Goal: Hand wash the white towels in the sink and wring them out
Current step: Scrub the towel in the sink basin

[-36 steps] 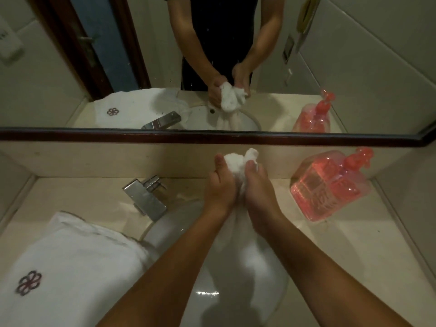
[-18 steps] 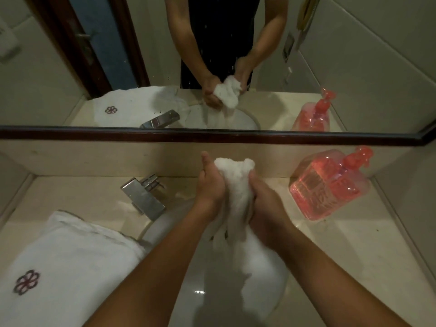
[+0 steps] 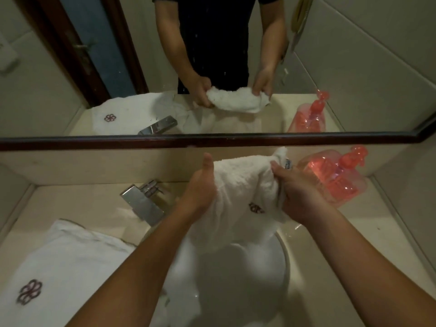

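Head view: left hand (image 3: pixel 200 187) and right hand (image 3: pixel 299 194) grip the white terry towel (image 3: pixel 243 182), its bunched top running left-right, tail hanging into the round white sink (image 3: pixel 284 256).

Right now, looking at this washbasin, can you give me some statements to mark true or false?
1. The left hand and right hand both grip the held towel above the sink. True.
2. The pink soap bottle stands left of the tap. False: the soap bottle stands right of the tap.
3. A second towel lies on the counter left of the sink. True.
4. The held towel is plain white. False: a dark flower emblem shows on it.
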The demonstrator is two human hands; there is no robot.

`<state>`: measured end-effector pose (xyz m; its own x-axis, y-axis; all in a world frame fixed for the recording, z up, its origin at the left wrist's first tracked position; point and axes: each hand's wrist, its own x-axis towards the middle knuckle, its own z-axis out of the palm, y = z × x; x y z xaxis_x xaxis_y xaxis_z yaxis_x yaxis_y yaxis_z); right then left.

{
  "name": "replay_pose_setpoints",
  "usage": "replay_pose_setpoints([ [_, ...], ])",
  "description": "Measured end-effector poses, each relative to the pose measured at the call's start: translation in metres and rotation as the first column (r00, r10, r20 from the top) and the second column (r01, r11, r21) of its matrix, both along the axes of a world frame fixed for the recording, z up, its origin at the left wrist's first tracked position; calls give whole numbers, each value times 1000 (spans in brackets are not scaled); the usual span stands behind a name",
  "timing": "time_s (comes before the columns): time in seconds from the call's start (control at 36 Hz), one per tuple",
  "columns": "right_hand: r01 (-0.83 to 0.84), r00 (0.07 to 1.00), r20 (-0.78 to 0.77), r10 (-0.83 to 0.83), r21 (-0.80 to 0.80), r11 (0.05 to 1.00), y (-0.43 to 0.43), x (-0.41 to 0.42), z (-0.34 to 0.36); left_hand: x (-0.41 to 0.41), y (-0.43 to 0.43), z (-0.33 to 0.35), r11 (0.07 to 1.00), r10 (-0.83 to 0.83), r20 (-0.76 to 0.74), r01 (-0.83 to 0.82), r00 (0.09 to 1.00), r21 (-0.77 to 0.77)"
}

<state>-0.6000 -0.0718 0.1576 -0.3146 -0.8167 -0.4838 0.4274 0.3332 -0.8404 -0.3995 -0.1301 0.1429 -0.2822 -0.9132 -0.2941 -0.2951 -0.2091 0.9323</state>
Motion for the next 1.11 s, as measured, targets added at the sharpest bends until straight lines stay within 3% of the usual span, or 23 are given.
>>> replay_pose_setpoints([
  [0.11,-64,987,-147,60,-19,998,-2,12,-7,-15,11,0,978,29,44,-19,999,-209],
  [0.22,-159,981,-121,151,-59,986,7,51,-5,-39,17,-10,978,191,-110,-199,975,-67],
  [0.33,-153,984,-102,144,-86,984,25,72,-12,-46,17,-20,943,329,-149,-315,933,108],
  [0.5,10,969,-244,-21,-47,999,2,58,-13,-60,39,-13,967,255,-103,-254,961,27],
  [0.61,-104,964,-249,89,-45,994,21,85,-13,-56,17,-6,915,403,-93,-398,910,72],
  [0.67,-157,965,-220,139,-65,985,29,92,-12,-53,17,-4,918,394,-117,-384,912,95],
  [0.81,-29,968,-250,22,-23,999,-1,68,-17,-57,33,-1,951,310,-111,-307,944,47],
  [0.94,-153,976,-164,141,-58,987,25,95,-11,-52,10,1,924,381,-142,-372,914,89],
  [1.11,11,982,-189,-11,-1,1000,-4,65,-17,-58,34,0,967,255,-99,-253,962,29],
])
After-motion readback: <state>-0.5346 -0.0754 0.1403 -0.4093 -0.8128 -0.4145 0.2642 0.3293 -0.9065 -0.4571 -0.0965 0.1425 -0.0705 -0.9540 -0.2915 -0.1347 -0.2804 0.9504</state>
